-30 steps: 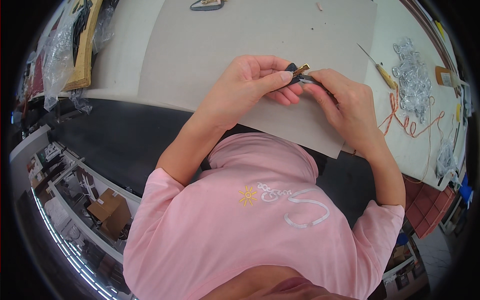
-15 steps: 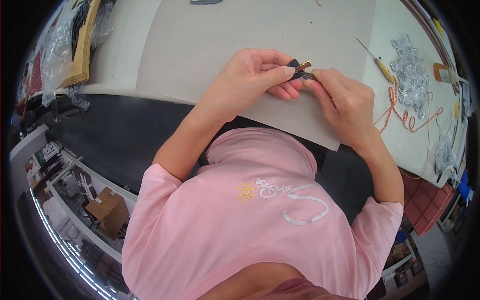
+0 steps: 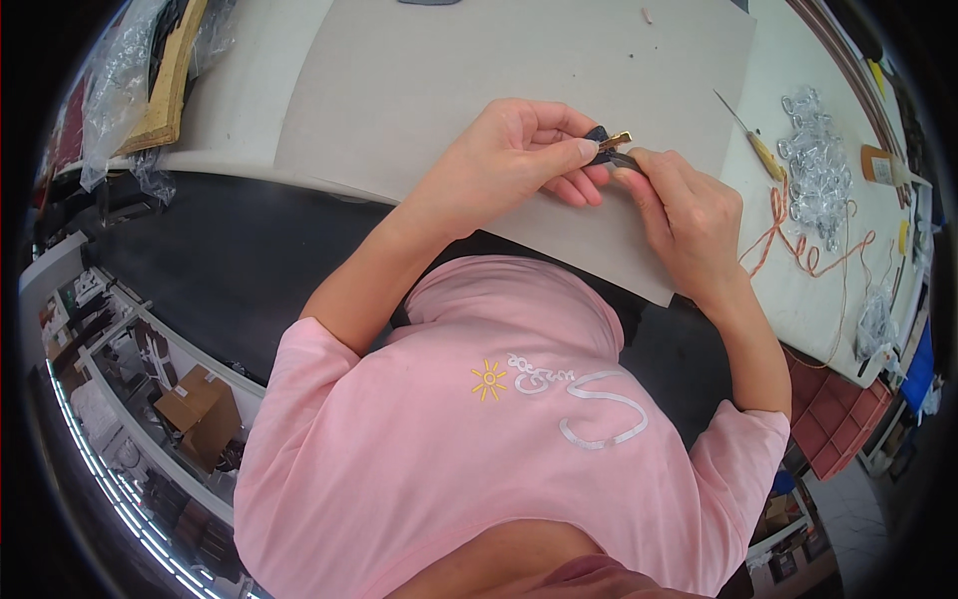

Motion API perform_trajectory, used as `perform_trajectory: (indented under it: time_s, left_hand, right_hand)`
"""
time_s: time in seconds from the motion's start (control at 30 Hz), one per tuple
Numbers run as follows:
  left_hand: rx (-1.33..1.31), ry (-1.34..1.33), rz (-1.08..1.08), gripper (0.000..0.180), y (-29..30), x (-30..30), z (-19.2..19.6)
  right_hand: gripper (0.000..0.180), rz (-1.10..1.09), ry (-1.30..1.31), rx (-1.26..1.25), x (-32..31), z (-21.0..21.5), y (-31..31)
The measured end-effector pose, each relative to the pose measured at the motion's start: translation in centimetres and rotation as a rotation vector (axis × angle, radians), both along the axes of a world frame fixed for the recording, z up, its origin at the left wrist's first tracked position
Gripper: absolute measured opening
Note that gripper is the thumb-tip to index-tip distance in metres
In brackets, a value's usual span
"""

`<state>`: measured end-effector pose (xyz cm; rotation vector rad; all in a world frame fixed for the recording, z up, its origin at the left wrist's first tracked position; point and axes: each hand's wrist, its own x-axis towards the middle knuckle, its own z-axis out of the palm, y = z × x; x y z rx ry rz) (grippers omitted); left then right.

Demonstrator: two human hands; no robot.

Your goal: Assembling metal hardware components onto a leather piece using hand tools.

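Observation:
My left hand [image 3: 524, 155] pinches a small gold metal clip [image 3: 617, 141] between thumb and fingers, with a dark blue-black piece [image 3: 598, 132] beside it. My right hand [image 3: 694, 215] is closed on a narrow dark piece [image 3: 623, 160] that meets the clip from the right. Whether this is a strap end or a tool tip, I cannot tell. The fingers hide much of what they grip. Both hands are close together above a large grey sheet [image 3: 429, 110] on the table.
An awl with a yellowish handle [image 3: 765, 157] lies at the right, beside a pile of clear-bagged metal rings [image 3: 818, 170] and an orange cord [image 3: 776, 230]. A brown-labelled bottle [image 3: 880, 165] is farther right. At the far left are a wooden frame [image 3: 165, 110] and plastic wrap [image 3: 110, 120].
The view has shifted slightly. Both hands keep their grip, and the gold clip stays between them, with only a small change in its tilt.

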<state>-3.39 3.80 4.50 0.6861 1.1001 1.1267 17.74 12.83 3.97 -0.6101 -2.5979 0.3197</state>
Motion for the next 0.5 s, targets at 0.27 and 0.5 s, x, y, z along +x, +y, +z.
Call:
perform_trajectory:
  time_s: [0.27, 0.5]
  left_hand:
    - [-0.033, -0.064, 0.045, 0.029, 0.0, -0.4, 0.2]
    - [-0.048, -0.068, 0.055, 0.029, 0.0, -0.4, 0.2]
  right_hand:
    - [0.018, 0.001, -0.009, -0.090, -0.4, 1.5, 0.0]
    - [0.018, -0.013, 0.003, -0.135, -0.6, 1.8, 0.3]
